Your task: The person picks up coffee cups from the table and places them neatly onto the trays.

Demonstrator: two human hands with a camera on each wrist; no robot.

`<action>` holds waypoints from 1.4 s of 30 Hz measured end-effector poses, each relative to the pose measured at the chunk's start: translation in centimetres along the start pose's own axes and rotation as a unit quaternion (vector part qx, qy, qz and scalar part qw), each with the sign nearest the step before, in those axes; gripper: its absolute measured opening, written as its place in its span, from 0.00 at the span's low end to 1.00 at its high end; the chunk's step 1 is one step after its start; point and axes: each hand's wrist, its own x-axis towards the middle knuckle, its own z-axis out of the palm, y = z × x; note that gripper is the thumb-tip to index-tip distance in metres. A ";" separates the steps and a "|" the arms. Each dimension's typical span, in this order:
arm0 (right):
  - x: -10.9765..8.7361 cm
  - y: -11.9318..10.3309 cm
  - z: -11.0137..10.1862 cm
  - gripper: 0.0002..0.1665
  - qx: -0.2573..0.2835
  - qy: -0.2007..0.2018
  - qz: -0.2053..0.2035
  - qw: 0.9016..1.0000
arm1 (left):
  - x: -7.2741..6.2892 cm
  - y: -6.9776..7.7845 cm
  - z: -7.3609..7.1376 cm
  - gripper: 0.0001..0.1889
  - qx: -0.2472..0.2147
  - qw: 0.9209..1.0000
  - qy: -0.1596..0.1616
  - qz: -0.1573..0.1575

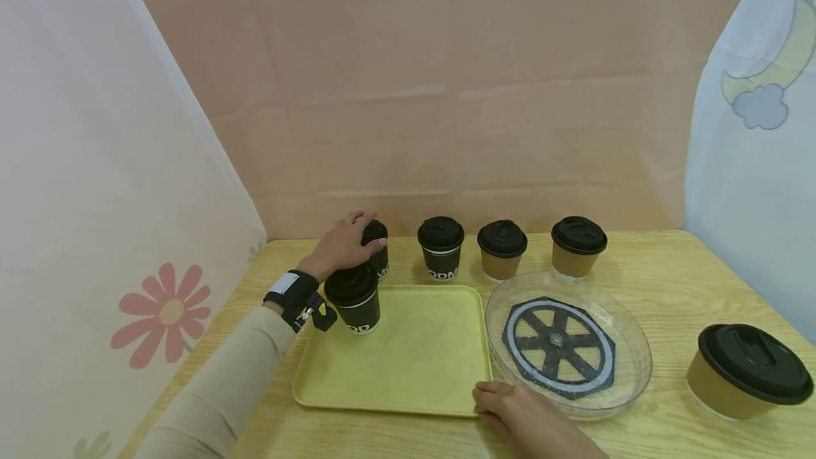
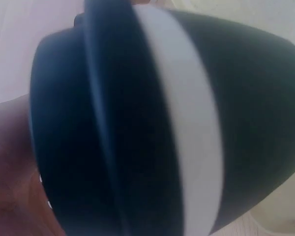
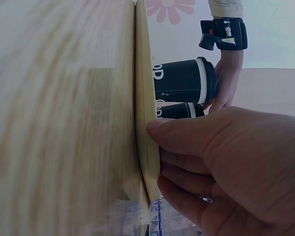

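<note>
At the back left, my left hand (image 1: 344,243) reaches past a black paper cup (image 1: 360,307) with a dark lid, which stands on the left part of the yellow tray (image 1: 421,353). Thumb and fingers of that hand hold the lid of another black cup (image 1: 380,261) behind it, beyond the tray's far edge. The nearer cup (image 2: 246,98) fills most of the left wrist view and hides the fingers there. Down at the tray's front right corner, my right hand (image 1: 523,416) grips the rim with thumb and bent fingers; the right wrist view shows the thumb at the tray edge (image 3: 146,98).
Along the back stand a third black cup (image 1: 441,250) and two brown cups (image 1: 501,253) with black lids. A clear round dish (image 1: 637,374) with a dark wheel-shaped base lies right of the tray. A brown lidded bowl (image 1: 733,388) stands far right. Cloth walls (image 1: 446,126) enclose the table.
</note>
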 end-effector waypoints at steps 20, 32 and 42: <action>0.2 -0.1 0.1 0.04 -0.005 -0.001 0.001 1.000 | 1.1 -0.7 -0.6 0.36 -0.018 0.998 -0.055 -0.023; 0.2 -0.1 0.2 0.05 -0.004 0.003 0.000 1.000 | 1.6 -0.7 -0.7 0.35 -0.004 0.996 -0.084 -0.015; 0.1 -0.1 0.1 0.06 0.000 0.000 0.002 1.000 | 2.2 -0.6 -0.9 0.38 -0.009 0.994 -0.107 -0.010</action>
